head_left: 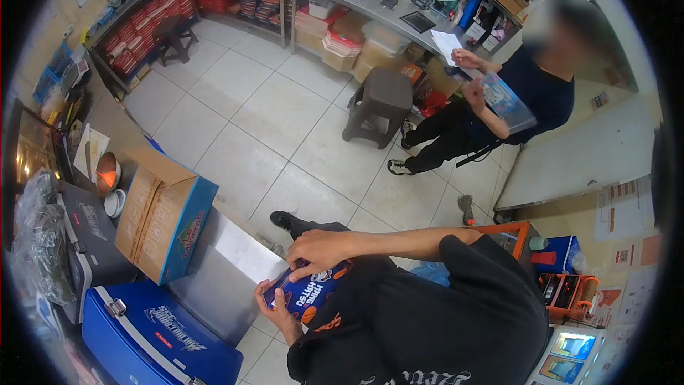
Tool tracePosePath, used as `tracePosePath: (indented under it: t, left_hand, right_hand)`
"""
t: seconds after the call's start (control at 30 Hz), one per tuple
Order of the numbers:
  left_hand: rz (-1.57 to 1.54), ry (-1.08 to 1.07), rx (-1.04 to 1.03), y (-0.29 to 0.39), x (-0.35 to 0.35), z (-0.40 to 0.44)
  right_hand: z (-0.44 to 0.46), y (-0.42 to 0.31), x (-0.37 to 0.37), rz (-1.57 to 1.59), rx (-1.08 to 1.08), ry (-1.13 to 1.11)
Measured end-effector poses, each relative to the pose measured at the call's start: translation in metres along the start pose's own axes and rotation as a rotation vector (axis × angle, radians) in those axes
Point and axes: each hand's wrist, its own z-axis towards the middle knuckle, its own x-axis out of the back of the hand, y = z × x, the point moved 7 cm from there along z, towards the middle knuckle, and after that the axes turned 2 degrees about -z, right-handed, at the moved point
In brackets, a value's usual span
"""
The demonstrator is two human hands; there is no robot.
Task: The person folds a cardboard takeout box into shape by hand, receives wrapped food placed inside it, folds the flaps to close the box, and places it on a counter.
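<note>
A dark blue printed item [313,291] with white lettering and orange basketball pictures is held close against my black shirt; whether it is a pouch or folded cloth I cannot tell. My left hand [282,314] grips its near left edge, thumb and fingers curled round it. Across its upper side lies my right hand [318,249], fingers bent down onto it. Part of the item is covered by my hands and shirt. Just left of the hands is a shiny metal surface [246,260].
An open cardboard box [167,217] and a blue cooler box [160,335] stand at left. At upper right, a person [531,93] holds papers [447,44] and a clear plastic container [507,103]. A dark stool [379,103] stands on the tiled floor [278,132].
</note>
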Motion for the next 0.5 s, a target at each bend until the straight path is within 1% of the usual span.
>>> tracePosePath:
  t: [0.07,0.2,0.27,0.33,0.37,0.4,0.43,0.47,0.5]
  left_hand:
    - [0.038,-0.017,-0.064,0.003,-0.002,0.000]
    - [0.094,-0.010,-0.075,0.002,-0.001,0.004]
    - [-0.018,0.025,0.009,0.002,-0.005,0.002]
    - [0.003,0.004,0.003,0.003,-0.008,0.003]
    - [0.027,-0.011,-0.004,0.005,-0.008,0.004]
    - [0.039,-0.003,-0.006,0.008,-0.007,0.004]
    - [0.039,0.014,-0.006,0.011,-0.009,0.002]
    - [0.035,0.027,-0.001,0.011,-0.009,0.000]
    - [0.039,0.028,0.008,0.011,-0.009,-0.001]
  right_hand:
    - [0.000,0.003,0.000,0.042,-0.025,-0.017]
    - [-0.002,0.000,0.010,0.085,-0.087,-0.027]
    - [-0.003,0.004,0.006,0.061,-0.057,0.008]
    - [-0.005,0.009,0.017,0.192,0.102,0.087]
    - [-0.008,0.027,0.034,0.244,0.082,0.096]
    - [-0.022,0.051,0.080,0.250,-0.009,0.145]
    - [-0.043,0.085,0.136,0.239,-0.121,0.252]
    - [-0.076,0.127,0.202,0.222,-0.273,0.428]
    - [-0.125,0.171,0.275,0.219,-0.437,0.664]
